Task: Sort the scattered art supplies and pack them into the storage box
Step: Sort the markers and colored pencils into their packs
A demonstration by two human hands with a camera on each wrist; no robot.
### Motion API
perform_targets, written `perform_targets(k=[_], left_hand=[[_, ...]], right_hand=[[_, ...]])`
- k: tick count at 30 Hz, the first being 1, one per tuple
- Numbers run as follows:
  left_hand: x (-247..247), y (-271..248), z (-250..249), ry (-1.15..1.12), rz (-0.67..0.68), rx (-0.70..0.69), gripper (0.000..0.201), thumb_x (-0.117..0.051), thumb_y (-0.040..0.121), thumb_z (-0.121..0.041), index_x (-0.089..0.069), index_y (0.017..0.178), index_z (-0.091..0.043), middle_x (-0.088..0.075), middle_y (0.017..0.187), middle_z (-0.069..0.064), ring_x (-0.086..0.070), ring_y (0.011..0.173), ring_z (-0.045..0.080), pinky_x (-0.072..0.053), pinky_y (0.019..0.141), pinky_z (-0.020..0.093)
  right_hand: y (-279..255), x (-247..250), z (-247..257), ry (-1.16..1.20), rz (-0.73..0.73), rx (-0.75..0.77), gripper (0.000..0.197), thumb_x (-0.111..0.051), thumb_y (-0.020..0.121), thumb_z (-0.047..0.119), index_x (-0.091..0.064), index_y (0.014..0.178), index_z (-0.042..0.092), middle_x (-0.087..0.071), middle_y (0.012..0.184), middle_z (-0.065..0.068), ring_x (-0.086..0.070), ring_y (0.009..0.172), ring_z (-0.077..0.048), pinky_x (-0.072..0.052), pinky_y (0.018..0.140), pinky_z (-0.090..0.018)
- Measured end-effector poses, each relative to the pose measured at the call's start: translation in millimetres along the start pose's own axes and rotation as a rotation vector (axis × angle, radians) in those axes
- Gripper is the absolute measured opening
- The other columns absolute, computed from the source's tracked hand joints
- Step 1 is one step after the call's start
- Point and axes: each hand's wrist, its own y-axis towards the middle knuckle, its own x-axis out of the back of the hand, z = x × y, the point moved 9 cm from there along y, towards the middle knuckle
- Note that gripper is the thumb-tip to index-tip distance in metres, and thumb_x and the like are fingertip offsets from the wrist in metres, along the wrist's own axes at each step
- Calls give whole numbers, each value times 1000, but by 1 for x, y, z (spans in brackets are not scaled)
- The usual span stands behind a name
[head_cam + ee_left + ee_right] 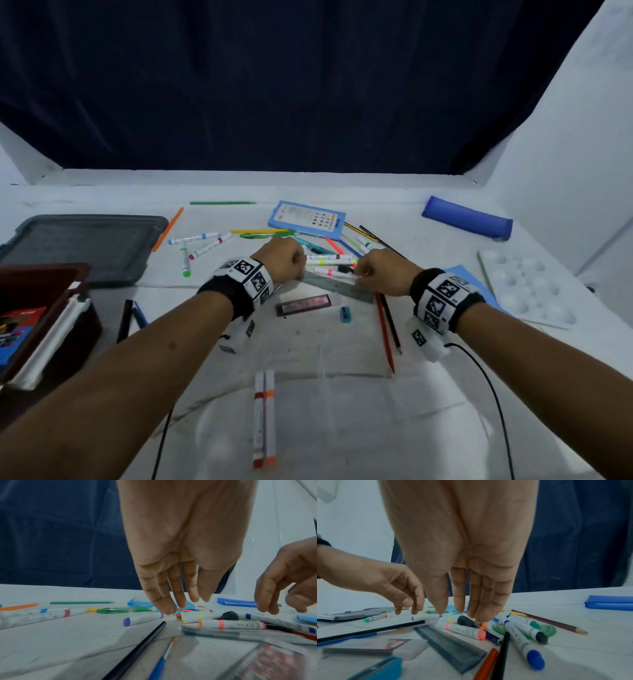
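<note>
Over the markers, left hand fingers straight, right hand likewise, head view hides fingers.

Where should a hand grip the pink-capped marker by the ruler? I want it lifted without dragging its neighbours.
Pinch the pink-capped marker across its white barrel, mid-length, coming straight down from above. It lies flat on top of the pile, its upper side bare, while the ruler and other markers crowd its sides.
</note>
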Motion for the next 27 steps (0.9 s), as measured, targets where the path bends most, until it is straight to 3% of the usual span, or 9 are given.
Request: perform_targets(k=[3, 8, 11, 15, 17, 20, 23, 25, 27], left_hand=[[-5, 30, -6, 38, -23, -4, 10, -64, 87, -12, -73, 90, -11, -70, 97, 4, -63, 91, 21, -53, 80, 32], [-22, 62, -10, 122, 56, -15, 17, -65, 87, -9, -71, 103, -10, -66, 106, 4, -60, 98, 22, -47, 80, 27], [-28, 71, -7, 172, 88, -16, 16, -69, 84, -9, -70, 100, -9, -65, 106, 7, -59, 100, 25, -48, 83, 31], [-35, 76, -5, 276, 105, -21, 24, -73, 82, -16, -69, 102, -6, -58, 108, 9, -56, 101, 27, -46, 83, 33], [-34, 76, -3, 269, 96, -10, 18, -72, 83, -19, -68, 96, -7, -56, 105, 9, -56, 101, 27, -46, 82, 34], [-23, 67, 0, 169, 43, 9, 15, -68, 86, -24, -69, 96, -12, -58, 101, 5, -56, 97, 24, -47, 81, 34], [0, 51, 0, -105, -89, -22, 15, -72, 84, -25, -71, 89, -11, -67, 93, 6, -62, 87, 21, -52, 77, 37], [18, 36, 0, -261, -176, -38, 16, -75, 83, -26, -71, 86, -11, -68, 86, 3, -62, 79, 16, -53, 74, 35], [33, 19, -2, -426, -236, -37, 16, -76, 82, -24, -69, 80, -10, -67, 76, 2, -61, 69, 14, -52, 67, 32]], right_hand=[[23, -3, -9, -9, 62, -24, 24, -63, 90, 24, -70, 102, 4, -66, 100, -10, -61, 86, -25, -48, 72, -28], [50, -20, -18, -66, 175, -3, 16, -70, 79, 18, -68, 78, 2, -68, 80, -15, -56, 64, -22, -43, 57, -27], [58, -26, -17, -91, 189, 45, 18, -72, 78, 18, -72, 85, 2, -70, 89, -16, -65, 77, -28, -53, 65, -34], [60, -25, -17, -80, 201, 100, 17, -71, 82, 20, -72, 90, 4, -69, 93, -12, -65, 83, -26, -51, 69, -33], [56, -22, -18, -45, 196, 113, 16, -68, 83, 17, -71, 90, 2, -70, 91, -13, -65, 83, -28, -51, 70, -34], [42, -10, -17, 17, 167, 127, 13, -66, 85, 14, -70, 90, 2, -65, 85, -2, -64, 82, -24, -53, 75, -35], [26, -1, -14, 77, 97, 136, 5, -67, 85, 13, -66, 81, 10, -54, 75, 10, -56, 72, -13, -44, 63, -23], [14, 2, -8, 106, 61, 143, 11, -67, 84, 13, -61, 76, 16, -53, 73, 11, -52, 68, -9, -39, 61, -22], [1, 3, -2, 140, 44, 134, 7, -66, 83, 13, -63, 87, 18, -59, 79, 6, -56, 74, -13, -42, 63, -24]])
